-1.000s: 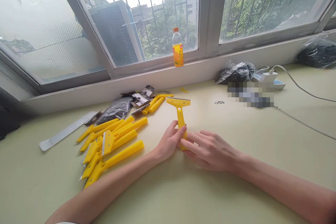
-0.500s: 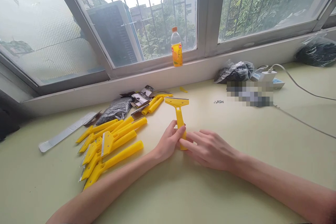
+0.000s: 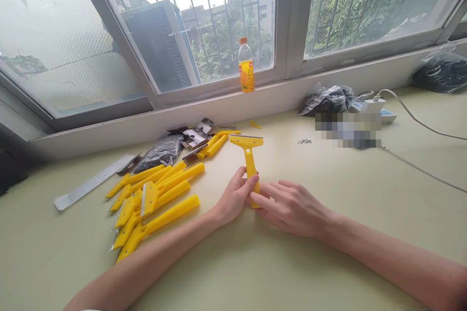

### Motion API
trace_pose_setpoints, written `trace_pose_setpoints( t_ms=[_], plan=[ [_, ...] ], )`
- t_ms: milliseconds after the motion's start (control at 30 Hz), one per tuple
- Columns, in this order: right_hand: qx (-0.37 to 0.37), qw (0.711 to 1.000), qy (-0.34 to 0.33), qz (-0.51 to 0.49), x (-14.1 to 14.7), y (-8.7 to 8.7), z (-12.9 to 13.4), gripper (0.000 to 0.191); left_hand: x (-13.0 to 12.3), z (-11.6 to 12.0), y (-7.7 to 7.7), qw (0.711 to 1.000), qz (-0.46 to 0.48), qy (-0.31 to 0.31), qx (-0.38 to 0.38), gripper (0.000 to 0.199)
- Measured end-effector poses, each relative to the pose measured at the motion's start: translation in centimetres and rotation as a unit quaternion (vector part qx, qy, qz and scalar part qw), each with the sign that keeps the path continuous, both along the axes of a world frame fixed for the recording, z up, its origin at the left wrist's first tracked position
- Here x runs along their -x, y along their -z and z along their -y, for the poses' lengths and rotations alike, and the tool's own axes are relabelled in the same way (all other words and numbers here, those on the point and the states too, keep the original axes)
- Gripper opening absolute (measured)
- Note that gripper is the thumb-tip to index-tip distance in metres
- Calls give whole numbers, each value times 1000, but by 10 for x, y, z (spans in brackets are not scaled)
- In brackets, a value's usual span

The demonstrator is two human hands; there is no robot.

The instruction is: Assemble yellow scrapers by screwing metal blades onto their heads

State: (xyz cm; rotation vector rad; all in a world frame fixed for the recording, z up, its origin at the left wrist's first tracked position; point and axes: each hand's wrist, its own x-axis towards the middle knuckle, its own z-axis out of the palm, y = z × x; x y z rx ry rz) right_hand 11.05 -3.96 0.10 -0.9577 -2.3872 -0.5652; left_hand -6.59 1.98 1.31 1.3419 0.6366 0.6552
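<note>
A yellow scraper (image 3: 249, 155) with a wide head and a metal blade edge stands out ahead of my hands, its head pointing away from me. My left hand (image 3: 235, 194) is closed round the handle, with the thumb across its front. The fingers of my right hand (image 3: 288, 204) press on the handle's lower end from the right. To the left lies a pile of several yellow scrapers (image 3: 168, 204), most with blades facing left. More yellow handles (image 3: 215, 146) lie behind it. Small metal screws (image 3: 304, 141) sit in a little heap at the back right.
A black plastic-wrapped bundle (image 3: 162, 150), dark printed cards (image 3: 197, 136) and a silvery strip (image 3: 95, 180) lie at the left. An orange drink bottle (image 3: 246, 68) stands by the window. Bags (image 3: 328, 99), a power strip (image 3: 388, 116) and cables are at the right.
</note>
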Motion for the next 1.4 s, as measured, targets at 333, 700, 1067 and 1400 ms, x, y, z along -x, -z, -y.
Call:
trace_pose_setpoints(
  t_ms=[333,700,1067,1400],
  plan=[
    [0,1000,-2,-4,0,1,1,15,-1,0,-1,1000,-4,-6,-6,39],
    [-4,1000,-10,-8,-1,1,0,14,-1,0,-1,1000,-3,-6,-7,38],
    [2,1000,-8,-6,-1,-2,0,13,-1,0,-2,1000,-6,-5,1,43],
    [6,1000,-9,-12,-1,0,0,14,-1,0,-2,1000,-2,0,-1,42]
  ],
)
